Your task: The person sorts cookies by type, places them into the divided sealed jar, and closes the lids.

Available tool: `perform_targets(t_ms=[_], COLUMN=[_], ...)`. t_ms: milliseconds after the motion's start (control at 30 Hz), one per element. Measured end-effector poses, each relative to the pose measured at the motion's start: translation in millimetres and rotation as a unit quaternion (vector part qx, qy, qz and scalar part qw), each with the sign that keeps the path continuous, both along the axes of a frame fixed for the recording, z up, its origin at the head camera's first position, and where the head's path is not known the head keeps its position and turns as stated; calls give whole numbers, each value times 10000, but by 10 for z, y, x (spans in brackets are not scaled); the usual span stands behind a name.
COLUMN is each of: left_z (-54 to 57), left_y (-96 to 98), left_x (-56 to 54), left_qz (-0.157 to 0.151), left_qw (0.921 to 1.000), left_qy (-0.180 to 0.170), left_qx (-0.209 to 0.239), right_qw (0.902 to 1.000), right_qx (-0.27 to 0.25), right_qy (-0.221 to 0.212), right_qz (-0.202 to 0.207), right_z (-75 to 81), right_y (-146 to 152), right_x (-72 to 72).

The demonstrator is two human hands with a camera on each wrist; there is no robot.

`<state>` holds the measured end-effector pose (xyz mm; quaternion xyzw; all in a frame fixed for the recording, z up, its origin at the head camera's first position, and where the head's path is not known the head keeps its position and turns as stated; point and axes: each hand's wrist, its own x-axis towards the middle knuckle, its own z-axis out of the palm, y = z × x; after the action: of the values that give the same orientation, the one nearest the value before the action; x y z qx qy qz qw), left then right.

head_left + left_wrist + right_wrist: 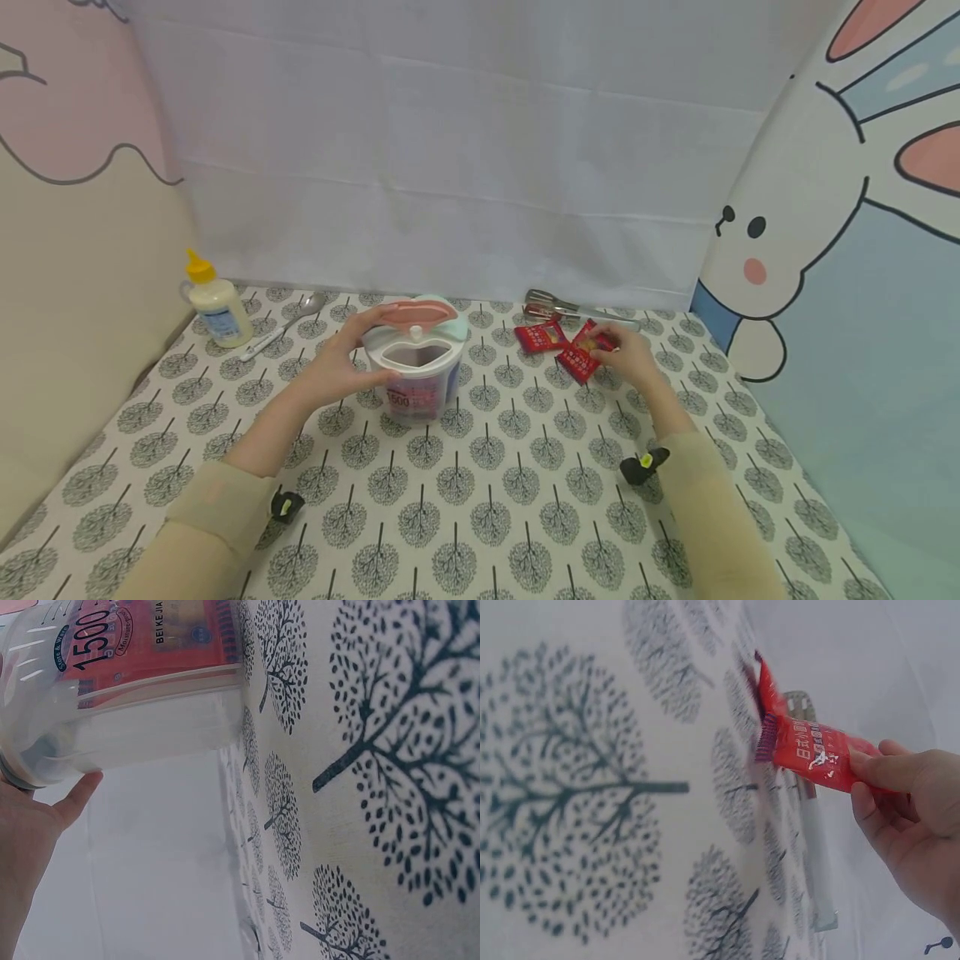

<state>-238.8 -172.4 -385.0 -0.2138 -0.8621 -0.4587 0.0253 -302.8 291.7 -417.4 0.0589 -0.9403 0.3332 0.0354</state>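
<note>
A clear plastic canister (416, 400) stands upright on the table, its pink flap (420, 313) raised above a lens-shaped opening. My left hand (337, 362) grips the canister near its top, thumb at the front and fingers at the far side. Through its wall in the left wrist view shows a red packet (172, 645). My right hand (628, 357) pinches one end of a red snack packet (577, 363), tilted up in the right wrist view. Beside it lies another red packet (540, 337).
Metal tongs (600, 314) lie behind the packets, with a further red wrapper (542, 312) at their head. At the back left are a spoon (283, 328) and a squeeze bottle (222, 310) with a yellow cap. A white curtain (450, 167) hangs behind the table.
</note>
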Motion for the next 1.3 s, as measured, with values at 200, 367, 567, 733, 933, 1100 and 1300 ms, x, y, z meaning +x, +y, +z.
perform_targets(t_ms=[200,367,567,733,933,1100,1300], left_z=[-4,-5,-14,-5,10,18,-1], left_y=[-3,2,11,12,8,6,2], left_x=[-6,-18,-22,-14,-13,-7,-12], left_qz=[-50,-13,1,10,-4,-59,-33], left_qw=[10000,9999,10000,9999,10000,9999,9999], left_qy=[75,91,77,96,68,131,139], left_qx=[-8,-43,-30,-78,-45,26,7], right_qw=[9969,9964,9914,9870,9805,9670,9493], right_qx=[124,-139,-695,-730,-953,-1546,-1963], right_qy=[715,732,852,1147,1399,1476,1376], right_qz=[301,413,715,857,999,1385,2035], right_z=[213,404,633,828,1055,1222,1340], right_y=[-98,-189,-347,-512,-712,-894,-1135], right_x=[119,175,263,366,483,538,579])
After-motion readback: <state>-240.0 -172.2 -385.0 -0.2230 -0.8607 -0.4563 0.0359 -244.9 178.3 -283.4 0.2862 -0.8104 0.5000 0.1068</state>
